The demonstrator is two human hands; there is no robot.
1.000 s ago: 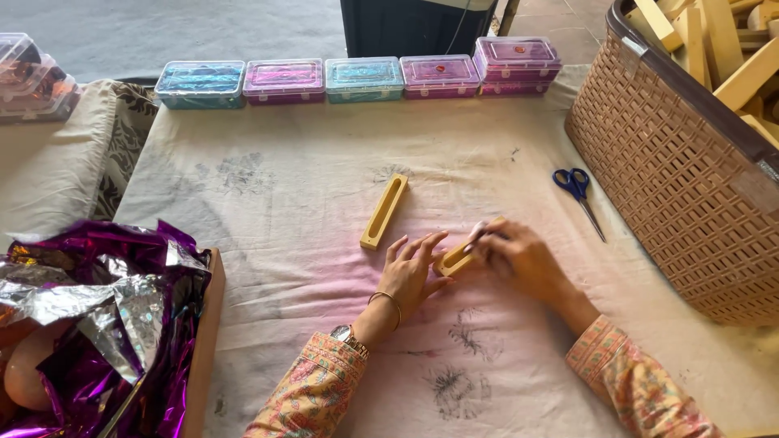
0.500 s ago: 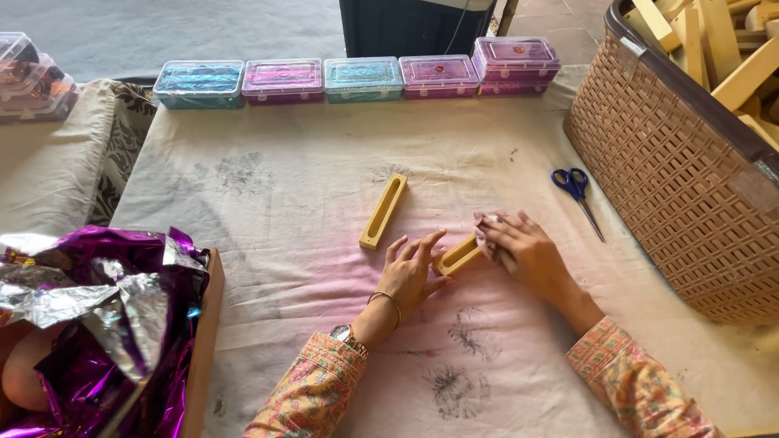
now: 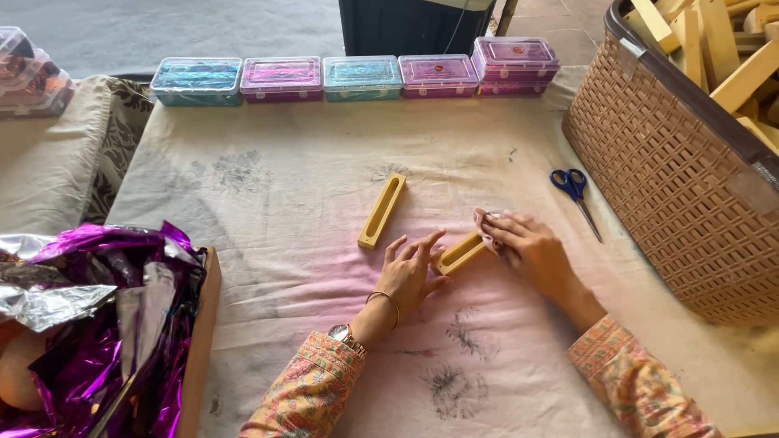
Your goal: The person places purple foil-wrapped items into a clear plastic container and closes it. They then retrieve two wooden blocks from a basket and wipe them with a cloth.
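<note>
**Wooden tray lies slanted between two hands**

Wooden tray (image 3: pixel 460 253) is small, long and yellow, with a slot down its middle. It lies flat on the stained cloth (image 3: pixel 308 203), right in front of the person. Its long side runs on a slant: the low end points to the left hand (image 3: pixel 412 274) and the high end points to the right hand (image 3: pixel 523 247).

The left hand rests open on the cloth, fingers spread, with its fingertips touching the tray's low end. The right hand is at the high end. Its fingers are pressed close together and curled over that end, maybe pinching something small, but what it is cannot be told. Both hands are about equally near, one at each end.

A second wooden tray (image 3: pixel 382 210) lies just beyond, slanted the same way, with no hand on it. Blue scissors (image 3: pixel 574 191) lie to the right, near the woven basket (image 3: pixel 673 203). Shiny purple foil (image 3: pixel 105 324) sits at the left.
</note>
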